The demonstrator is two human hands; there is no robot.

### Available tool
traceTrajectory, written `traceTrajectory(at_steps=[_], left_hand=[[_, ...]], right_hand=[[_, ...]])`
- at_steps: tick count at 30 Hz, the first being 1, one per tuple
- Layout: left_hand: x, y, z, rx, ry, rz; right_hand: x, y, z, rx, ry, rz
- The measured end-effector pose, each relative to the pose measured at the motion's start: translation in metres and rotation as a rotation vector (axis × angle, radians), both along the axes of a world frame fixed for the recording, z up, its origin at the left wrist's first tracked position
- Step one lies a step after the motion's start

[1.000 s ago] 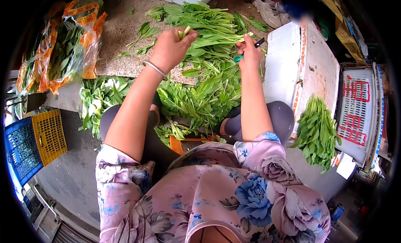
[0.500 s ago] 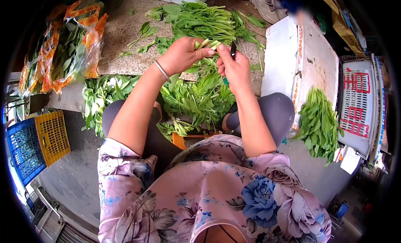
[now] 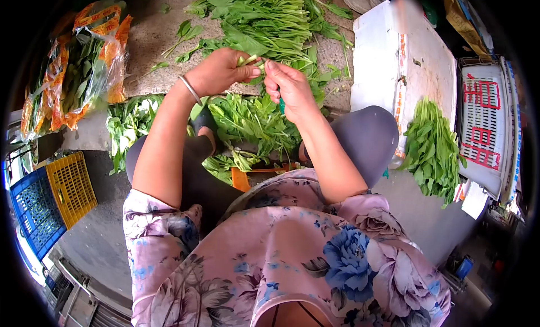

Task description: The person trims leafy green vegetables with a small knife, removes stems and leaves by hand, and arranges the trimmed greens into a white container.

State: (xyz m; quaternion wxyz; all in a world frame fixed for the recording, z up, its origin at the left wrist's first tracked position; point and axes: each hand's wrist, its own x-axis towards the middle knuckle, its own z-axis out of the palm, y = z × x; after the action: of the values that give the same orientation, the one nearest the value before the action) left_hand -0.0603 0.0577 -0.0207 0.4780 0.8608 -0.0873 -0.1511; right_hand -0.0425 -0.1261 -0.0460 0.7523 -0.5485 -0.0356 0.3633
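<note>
My left hand (image 3: 220,73), with a silver bangle (image 3: 190,89) at its wrist, is closed on a few pale green vegetable stems (image 3: 247,60); their cut-looking ends stick out by the thumb. Right against it, my right hand (image 3: 291,89) is closed, its thumb and forefinger at the stem ends. Below its curled fingers shows the green handle (image 3: 282,106) of a small knife, whose blade is hidden now. Beyond the hands lies a heap of leafy greens (image 3: 270,26) on a stone slab (image 3: 143,74). More loose leaves (image 3: 253,124) lie beneath the hands, between my knees.
Orange-printed plastic bags of greens (image 3: 79,74) lie at the left, above a blue crate (image 3: 36,209) and a yellow crate (image 3: 72,186). On the right stand a white foam box (image 3: 377,57), a bunch of greens (image 3: 430,152) against it, and a white plastic basket (image 3: 481,130).
Both hands have shifted left in view, still close together. The right hand has turned, so the dark knife part seen above it before no longer shows.
</note>
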Motion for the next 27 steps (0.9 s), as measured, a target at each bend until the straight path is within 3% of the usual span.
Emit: traceTrajectory(at_steps=[2,4,6,8,9,11,15,18,20,22,27], left_hand=[[-0.002,0.0,0.004,0.05,0.018,-0.018],[-0.003,0.002,0.005,0.112,0.167,0.02],[-0.001,0.01,0.002,0.009,0.152,0.061],[0.003,0.017,0.0,0.15,-0.036,0.08],[0.005,0.019,-0.006,0.268,-0.064,0.133],[0.008,0.022,-0.014,0.266,-0.124,0.191],[0.014,0.019,-0.01,0.129,-0.148,0.342],[0.017,0.02,-0.002,0.067,-0.09,0.424],[0.018,0.021,-0.002,0.238,-0.183,0.518],[0.019,0.022,0.002,0.306,-0.156,0.575],[0.025,0.012,-0.004,0.134,-0.124,0.601]], right_hand=[[-0.002,0.004,-0.021,-0.01,0.017,-0.007],[-0.003,0.004,-0.045,-0.02,0.215,-0.033],[-0.001,-0.001,-0.071,-0.02,0.334,-0.031],[0.0,-0.004,-0.096,-0.184,0.352,-0.059],[0.006,-0.003,-0.104,-0.155,0.474,-0.197],[0.029,0.002,-0.111,-0.237,0.485,-0.511],[0.088,0.013,-0.135,-0.239,0.54,-0.908],[0.113,0.015,-0.143,-0.281,0.594,-0.845],[0.118,0.014,-0.15,-0.296,0.6,-0.848],[0.107,0.014,-0.131,-0.2,0.38,-0.698],[0.055,0.024,-0.057,-0.14,0.029,-0.568]])
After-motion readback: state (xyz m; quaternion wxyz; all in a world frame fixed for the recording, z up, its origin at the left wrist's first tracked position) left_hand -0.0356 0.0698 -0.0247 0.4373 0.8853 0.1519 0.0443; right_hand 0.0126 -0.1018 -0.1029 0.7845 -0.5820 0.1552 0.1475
